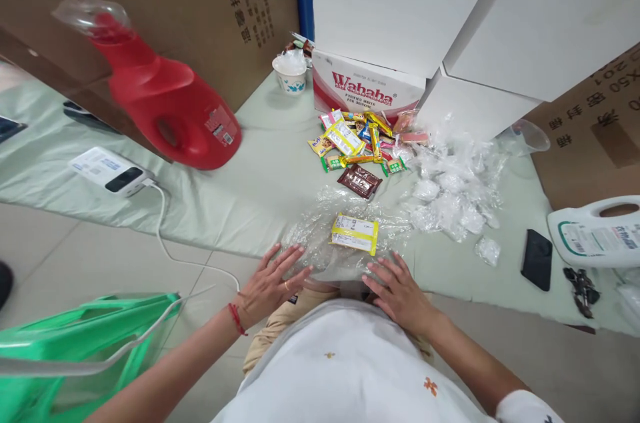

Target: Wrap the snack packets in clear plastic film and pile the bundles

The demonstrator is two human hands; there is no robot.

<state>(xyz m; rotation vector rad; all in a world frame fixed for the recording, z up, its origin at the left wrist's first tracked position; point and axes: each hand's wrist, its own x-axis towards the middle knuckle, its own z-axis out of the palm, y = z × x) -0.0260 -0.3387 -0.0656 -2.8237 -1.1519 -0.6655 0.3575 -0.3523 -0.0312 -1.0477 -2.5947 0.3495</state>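
A clear plastic sheet (313, 233) lies spread at the table's front edge, and a yellow and white snack packet (355, 234) rests on it. My left hand (273, 283) lies flat with fingers apart on the sheet's near left side. At the near right side, my right hand (397, 291) is likewise spread on the plastic. Neither hand holds anything. Just beyond the sheet is a brown wrapped snack (359, 181). Behind it sits a pile of colourful wrapped snacks (345, 137). Crumpled clear plastic wraps (453, 186) are heaped to the right.
A red jug (175, 99) stands left, near a white device (107, 171) with a cable. White boxes (405, 3) and a Wahaha carton (367, 87) block the back. On the right are a phone (537, 259), keys (581, 291) and a white jug (595, 234).
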